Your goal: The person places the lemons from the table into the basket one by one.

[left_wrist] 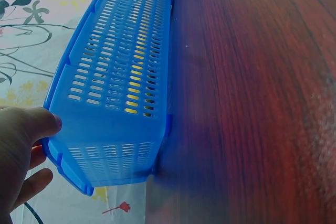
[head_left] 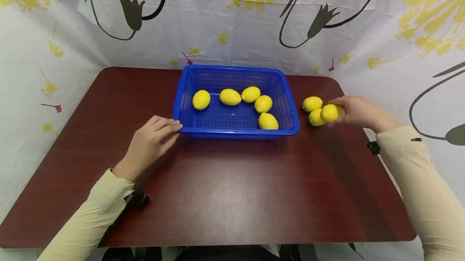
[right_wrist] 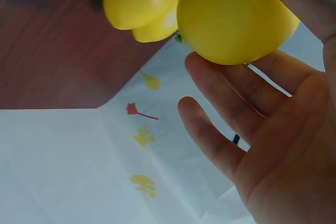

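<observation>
At right of the frame, we see the right grip point(head_left: 359, 111) pinching a lemon point(head_left: 332, 113), next to two more lemons point(head_left: 312, 104) on the dark red bench point(head_left: 232, 200). Left of centre, the left grip point(head_left: 147, 142) pinches the rim of a blue basket point(head_left: 236, 131), upper middle, holding five lemons point(head_left: 230, 97); flowered cloth point(head_left: 247, 34) hangs behind.

i seem to be in a sheeted-off work nook, home or lab i can't tell: flower-printed white sheeting point(head_left: 174, 14) hangs close beyond and beside my reddish wood-grain table point(head_left: 232, 196).
</observation>
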The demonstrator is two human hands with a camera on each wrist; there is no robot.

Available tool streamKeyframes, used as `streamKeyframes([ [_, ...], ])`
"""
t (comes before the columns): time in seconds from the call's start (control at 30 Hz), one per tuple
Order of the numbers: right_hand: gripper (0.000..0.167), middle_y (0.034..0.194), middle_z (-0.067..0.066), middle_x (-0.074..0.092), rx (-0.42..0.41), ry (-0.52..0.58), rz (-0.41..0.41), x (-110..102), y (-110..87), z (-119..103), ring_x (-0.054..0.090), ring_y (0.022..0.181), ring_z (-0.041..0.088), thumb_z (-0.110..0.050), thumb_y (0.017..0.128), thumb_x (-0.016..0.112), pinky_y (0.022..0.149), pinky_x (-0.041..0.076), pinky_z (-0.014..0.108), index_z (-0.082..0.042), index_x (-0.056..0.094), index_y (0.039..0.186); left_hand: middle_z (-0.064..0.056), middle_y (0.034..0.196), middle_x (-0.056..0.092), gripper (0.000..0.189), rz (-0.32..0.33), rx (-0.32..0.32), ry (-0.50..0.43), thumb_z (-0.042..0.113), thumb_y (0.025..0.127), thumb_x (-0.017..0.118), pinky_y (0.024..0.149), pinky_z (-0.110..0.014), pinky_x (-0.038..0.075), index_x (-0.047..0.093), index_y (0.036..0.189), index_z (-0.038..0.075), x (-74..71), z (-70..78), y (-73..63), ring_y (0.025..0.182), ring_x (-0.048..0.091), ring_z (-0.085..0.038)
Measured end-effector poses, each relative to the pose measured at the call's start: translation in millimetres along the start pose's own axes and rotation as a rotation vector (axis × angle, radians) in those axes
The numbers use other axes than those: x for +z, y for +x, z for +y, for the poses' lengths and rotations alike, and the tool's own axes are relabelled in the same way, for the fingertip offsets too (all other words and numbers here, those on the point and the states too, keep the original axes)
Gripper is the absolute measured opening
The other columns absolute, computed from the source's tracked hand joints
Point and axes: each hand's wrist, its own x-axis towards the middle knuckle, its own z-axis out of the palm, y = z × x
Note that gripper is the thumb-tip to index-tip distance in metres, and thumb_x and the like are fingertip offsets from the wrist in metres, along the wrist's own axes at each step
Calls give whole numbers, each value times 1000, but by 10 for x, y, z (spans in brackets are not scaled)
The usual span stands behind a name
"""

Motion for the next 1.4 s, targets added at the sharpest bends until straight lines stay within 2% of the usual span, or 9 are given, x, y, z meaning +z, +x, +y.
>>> streamKeyframes([
  [0.33, 63, 113, 20, 69, -26, -18, -20, -226, 69, -96, 59, 89, 30, -26, 71, 87, 77, 44, 43, -2, 65, 125, -7, 107, 74, 32, -11, -3, 8, 6, 77, 81, 81, -39, 58, 76, 109, 7, -9, 3, 8, 98, 63, -24],
  [0.77, 62, 109, 15, 69, -11, -22, -40, -547, 153, -232, 57, 90, 27, -30, 74, 85, 77, 43, 39, -5, 64, 127, -7, 108, 74, 30, -31, -7, 18, 7, 80, 79, 85, -38, 58, 76, 109, 8, -15, 1, 8, 100, 63, -24],
  [0.93, 66, 105, 11, 69, -8, -19, -52, -646, 195, -296, 57, 88, 24, -39, 73, 86, 75, 42, 38, -9, 64, 127, -7, 109, 74, 30, -23, -4, 14, 7, 79, 80, 85, -38, 58, 76, 109, 7, -15, 5, 14, 100, 63, -25],
  [1.07, 68, 111, 15, 68, -10, -41, -63, -708, 242, -373, 57, 92, 27, -39, 74, 85, 76, 43, 39, -8, 62, 130, -7, 109, 74, 29, -26, -7, 11, 7, 80, 79, 85, -38, 58, 76, 109, 8, -9, 4, 7, 100, 63, -24],
  [1.2, 68, 112, 20, 68, -44, -65, -54, -742, 321, -439, 58, 90, 28, -35, 75, 84, 74, 43, 39, -3, 61, 131, -8, 108, 74, 29, -24, -7, 11, 7, 79, 80, 85, -38, 58, 76, 108, 7, -9, 5, 6, 100, 63, -25],
  [1.33, 65, 101, 15, 68, -75, -93, -57, -778, 421, -536, 56, 85, 26, -36, 76, 83, 71, 41, 37, -4, 62, 128, -8, 108, 74, 28, -22, -9, 10, 7, 80, 79, 85, -38, 57, 76, 108, 7, -16, 10, 5, 100, 64, -25],
  [1.4, 64, 100, 14, 69, -89, -111, -66, -806, 463, -602, 56, 85, 26, -37, 77, 82, 71, 41, 37, -5, 62, 129, -8, 108, 74, 28, -23, -10, 10, 7, 80, 79, 85, -38, 57, 76, 108, 7, -19, 12, 4, 100, 64, -25],
])
